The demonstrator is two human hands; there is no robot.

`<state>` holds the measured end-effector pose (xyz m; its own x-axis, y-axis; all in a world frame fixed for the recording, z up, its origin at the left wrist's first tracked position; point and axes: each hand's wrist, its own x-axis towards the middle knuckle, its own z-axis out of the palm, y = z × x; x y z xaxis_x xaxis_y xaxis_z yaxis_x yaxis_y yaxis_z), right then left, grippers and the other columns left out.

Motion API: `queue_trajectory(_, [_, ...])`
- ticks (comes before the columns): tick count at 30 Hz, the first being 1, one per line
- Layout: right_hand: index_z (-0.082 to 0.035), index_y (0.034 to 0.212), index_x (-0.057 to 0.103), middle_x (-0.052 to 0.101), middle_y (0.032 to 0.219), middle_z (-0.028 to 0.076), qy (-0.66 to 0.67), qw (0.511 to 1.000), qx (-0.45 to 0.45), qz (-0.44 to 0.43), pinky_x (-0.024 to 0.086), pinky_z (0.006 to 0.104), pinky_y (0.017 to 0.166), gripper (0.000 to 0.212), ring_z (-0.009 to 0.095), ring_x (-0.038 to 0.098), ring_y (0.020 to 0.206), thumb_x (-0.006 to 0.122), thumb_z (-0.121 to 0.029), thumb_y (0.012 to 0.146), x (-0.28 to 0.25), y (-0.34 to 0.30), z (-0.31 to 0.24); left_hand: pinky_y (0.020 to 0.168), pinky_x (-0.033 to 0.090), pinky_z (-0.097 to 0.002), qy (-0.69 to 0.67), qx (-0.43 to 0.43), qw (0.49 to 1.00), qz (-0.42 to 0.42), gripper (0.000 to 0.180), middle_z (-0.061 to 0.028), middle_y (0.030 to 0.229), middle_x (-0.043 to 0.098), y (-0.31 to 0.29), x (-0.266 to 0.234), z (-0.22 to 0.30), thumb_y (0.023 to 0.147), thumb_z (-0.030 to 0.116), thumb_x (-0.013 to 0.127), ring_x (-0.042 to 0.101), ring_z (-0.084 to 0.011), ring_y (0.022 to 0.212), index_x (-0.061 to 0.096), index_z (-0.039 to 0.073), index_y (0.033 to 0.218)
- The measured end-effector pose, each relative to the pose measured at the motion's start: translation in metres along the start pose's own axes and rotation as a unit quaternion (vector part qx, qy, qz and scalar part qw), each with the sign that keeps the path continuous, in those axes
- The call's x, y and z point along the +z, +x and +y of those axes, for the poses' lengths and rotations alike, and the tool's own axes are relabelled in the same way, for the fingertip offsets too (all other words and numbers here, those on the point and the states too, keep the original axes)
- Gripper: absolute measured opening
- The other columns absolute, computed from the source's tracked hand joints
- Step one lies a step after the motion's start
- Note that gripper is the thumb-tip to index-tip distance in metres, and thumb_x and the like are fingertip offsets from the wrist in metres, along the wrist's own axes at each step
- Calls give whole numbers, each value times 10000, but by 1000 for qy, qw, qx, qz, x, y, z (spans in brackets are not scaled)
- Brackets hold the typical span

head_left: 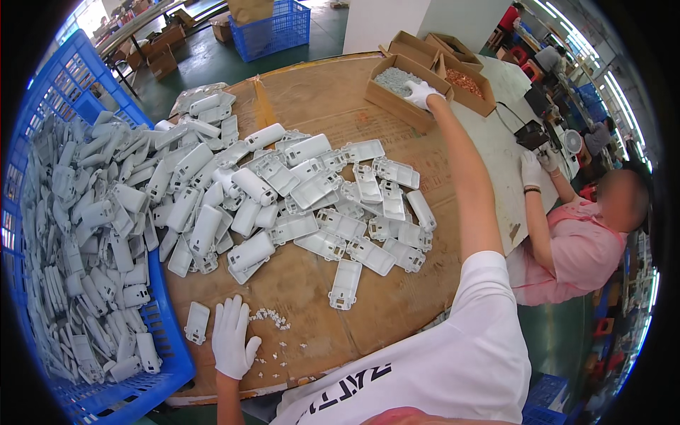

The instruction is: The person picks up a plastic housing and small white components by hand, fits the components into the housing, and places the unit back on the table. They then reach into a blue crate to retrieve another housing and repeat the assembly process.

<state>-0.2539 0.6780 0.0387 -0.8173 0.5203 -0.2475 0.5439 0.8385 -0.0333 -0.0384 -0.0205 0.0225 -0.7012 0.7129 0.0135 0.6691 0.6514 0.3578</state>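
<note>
My left hand [232, 340] wears a white glove and lies flat on the cardboard-covered table, fingers stretched out. Beside it are one white plastic casing [197, 322] and a little heap of tiny white parts [270, 318]. My right hand [421, 93], also gloved, is at the far right, reaching into a cardboard box [405, 109] of small grey parts [398, 79]. Its fingers look extended over the parts; the tips are hard to make out. A large loose pile of white plastic casings [312, 190] covers the middle of the table.
A blue crate [170, 340] full of casings stands along the left. A second box [473, 85] holds copper-coloured parts. At the right, a co-worker in pink [577, 251] works with gloved hands at a pale table [496, 152]. Another blue crate [273, 34] stands on the floor behind.
</note>
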Motion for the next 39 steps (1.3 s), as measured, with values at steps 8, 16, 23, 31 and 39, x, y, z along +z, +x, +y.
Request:
queue_trajectory(8, [-123,1304,584,618,1296,191,52,989,-101,97,459,438,1014,489,371,578,1204,643,-345,873,17,32,36,1190,227,-542,-20,-14,1000,14,595,-213,1474,459,15,5,2,872,285,630,369,-438,1393,514,-10,1375])
queue_trajectory(16, [-119,944,648,618,796,62,581,808,36,91,428,295,481,151,152,555,605,564,-245,953,5,23,52,1192,227,-538,-28,-19,999,25,580,-204,1462,474,20,1,4,843,255,655,374,-429,1392,541,3,1353])
queue_trajectory(23, [-83,909,580,604,776,21,818,575,27,15,293,194,367,175,93,480,491,584,-248,967,-26,-5,67,1194,231,-532,-29,-16,999,32,574,-200,1457,482,15,4,10,834,238,670,375,-413,1397,553,6,1346])
queue_trajectory(31, [-172,808,559,509,697,-52,813,485,-253,-201,325,220,401,219,61,366,476,528,-254,1008,-59,-71,27,1209,213,-502,-17,38,998,49,583,-199,1511,421,30,3,9,881,217,625,359,-391,1412,488,18,1411])
queue_trajectory(39, [-144,1065,597,544,837,-27,754,555,-159,-314,262,176,373,166,42,389,517,536,-287,1009,30,-300,-194,1188,272,-447,-12,45,989,140,476,-146,1481,467,9,23,-13,947,303,575,398,-345,1391,550,55,1353])
